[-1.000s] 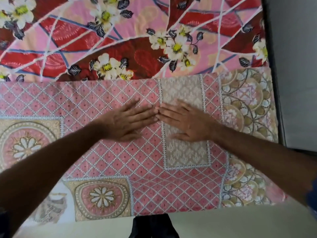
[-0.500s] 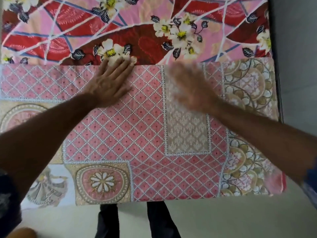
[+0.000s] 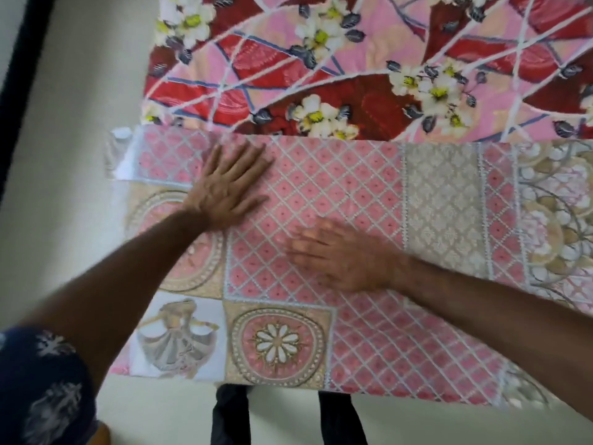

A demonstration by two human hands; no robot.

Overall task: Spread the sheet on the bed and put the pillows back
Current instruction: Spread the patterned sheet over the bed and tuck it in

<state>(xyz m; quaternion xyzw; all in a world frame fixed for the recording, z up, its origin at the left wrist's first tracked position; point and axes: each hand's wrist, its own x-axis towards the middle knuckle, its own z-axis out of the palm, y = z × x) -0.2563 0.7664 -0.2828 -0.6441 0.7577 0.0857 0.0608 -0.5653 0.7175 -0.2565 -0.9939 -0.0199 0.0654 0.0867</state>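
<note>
A pink patchwork-print sheet (image 3: 353, 187) with lattice squares and round medallions lies folded flat across the near end of the bed. Beyond it the bed shows a red and pink floral cover (image 3: 337, 65). My left hand (image 3: 229, 191) lies flat on the sheet near its far fold, fingers spread and pointing away from me. My right hand (image 3: 343, 255) rests palm down on the sheet's middle, blurred by motion, fingers pointing left. Neither hand grips the cloth. No pillows are in view.
Pale floor (image 3: 73, 187) runs along the left side of the bed and in front of it. A dark vertical edge (image 3: 19, 85) stands at the far left. My dark trouser legs (image 3: 231, 415) show below the sheet's near edge.
The view has shifted left, showing the sheet's left end. My left hand slid left along the far fold. My right hand moved back toward me and left, onto the lattice part.
</note>
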